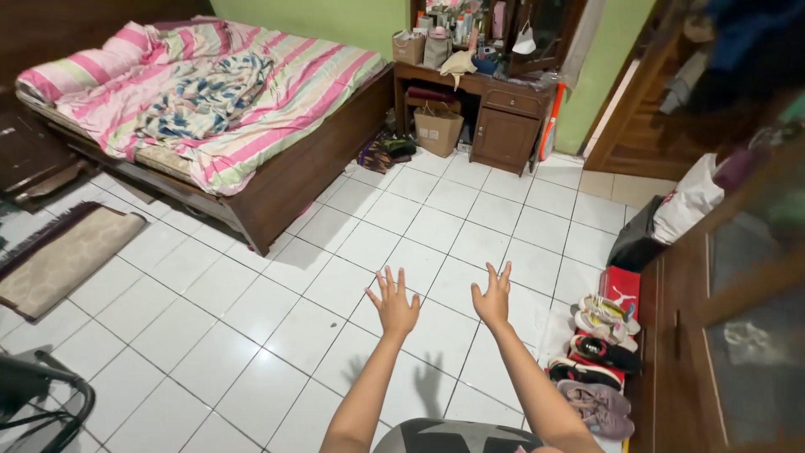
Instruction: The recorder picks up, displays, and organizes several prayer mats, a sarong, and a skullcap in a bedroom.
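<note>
- The person's left hand [392,304] is held out in front at about waist height, palm facing away, fingers spread wide and gripping nothing.
- The right hand [492,295] is up beside it, a small gap between the two, fingers loosely parted and just as empty.
- Both hands hang in the air over the glossy white tiled floor [251,319] — their shadows fall on the tiles just below, so neither is touching anything.
- Nearest to them is the row of sports shoes [599,361] lined up along the wall to the right: white pairs, a black-and-red pair, a mauve pair, with a red shoebox [622,282] behind. They sit neatly and look untouched.
- Further off, the dark wooden bed [277,184] with its pink, green and white striped sheet [277,92] is unmade — a blue patterned blanket [205,101] lies crumpled in the middle and the striped pillow [75,74] is pushed to the head end.
- The dark wooden dressing table [503,117] is crowded with bottles and bags, and a brown paper bag [438,130] stands on the floor under it.
- A beige woven floor mat [63,256] lies to the left of the bed.
- As I judge it, no handling has started: nothing is held, nothing looks shifted, and whatever work there is lies ahead.
</note>
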